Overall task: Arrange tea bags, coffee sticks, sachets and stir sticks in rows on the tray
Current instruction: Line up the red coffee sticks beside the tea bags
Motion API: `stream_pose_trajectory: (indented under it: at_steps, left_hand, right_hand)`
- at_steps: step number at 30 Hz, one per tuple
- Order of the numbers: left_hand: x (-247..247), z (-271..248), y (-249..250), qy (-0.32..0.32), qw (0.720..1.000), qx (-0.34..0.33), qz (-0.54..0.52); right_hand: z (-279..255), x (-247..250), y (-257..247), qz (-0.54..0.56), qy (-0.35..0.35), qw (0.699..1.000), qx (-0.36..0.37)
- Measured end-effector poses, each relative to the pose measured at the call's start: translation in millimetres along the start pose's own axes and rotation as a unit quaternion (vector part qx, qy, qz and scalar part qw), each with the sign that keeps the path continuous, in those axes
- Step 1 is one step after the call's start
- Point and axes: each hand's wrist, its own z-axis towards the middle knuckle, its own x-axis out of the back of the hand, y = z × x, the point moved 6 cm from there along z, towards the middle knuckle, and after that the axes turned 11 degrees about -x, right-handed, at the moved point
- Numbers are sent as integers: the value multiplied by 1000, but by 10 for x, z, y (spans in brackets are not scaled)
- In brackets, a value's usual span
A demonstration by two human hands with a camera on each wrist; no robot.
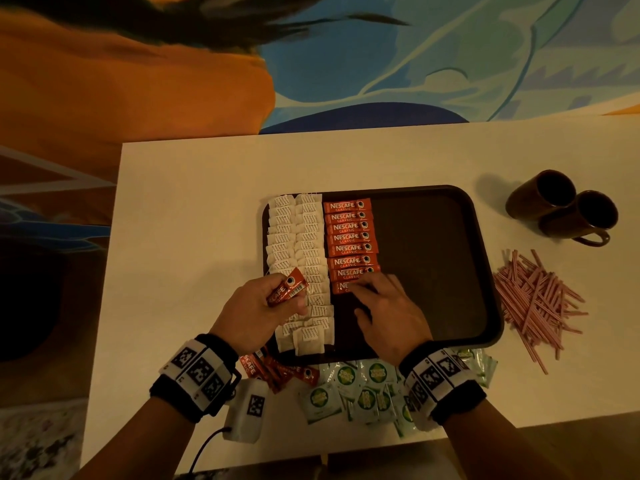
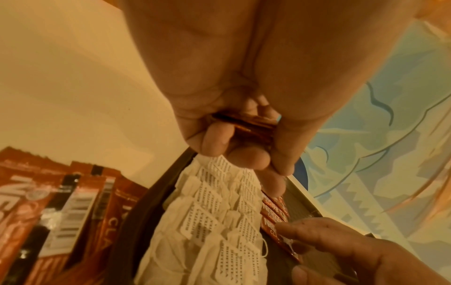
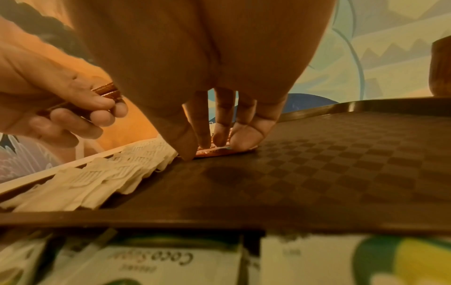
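Two hands: right hand [image 1: 388, 313] flat, fingers pressing a coffee stick [image 1: 341, 287]; left hand [image 1: 256, 306] gripped spare sticks [image 1: 287, 287].
Next: likely another stick just below.

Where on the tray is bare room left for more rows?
The tray's right part is bare, from the coffee sticks to its right rim. The left part is crowded with tea bags. Below the right hand, a small patch remains.

tray [image 1: 433, 244] right half bare (mugs [image 1: 561, 206] beyond)
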Motion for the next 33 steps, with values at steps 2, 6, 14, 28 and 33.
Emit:
stream_pose_trajectory:
  at_steps: [2, 6, 14, 28, 33]
  left_hand:
    - [2, 7, -9, 3, 1000, 2, -11]
    - [12, 18, -24, 2, 1000, 4, -10]
    - [-5, 70, 23, -10, 1000, -5, 15]
    - [-273, 169, 169, -93, 993, -40, 62]
    - [-230, 132, 247, -100, 993, -44, 34]
  right_hand:
    - [13, 36, -9, 10, 15, 1000, -1]
    - [67, 66, -11, 15, 23, 1000, 2]
    - [108, 42, -6, 9, 10, 1000, 3]
    - [117, 449, -438, 338, -44, 938, -57]
    - [80, 463, -298, 384, -50, 918, -90]
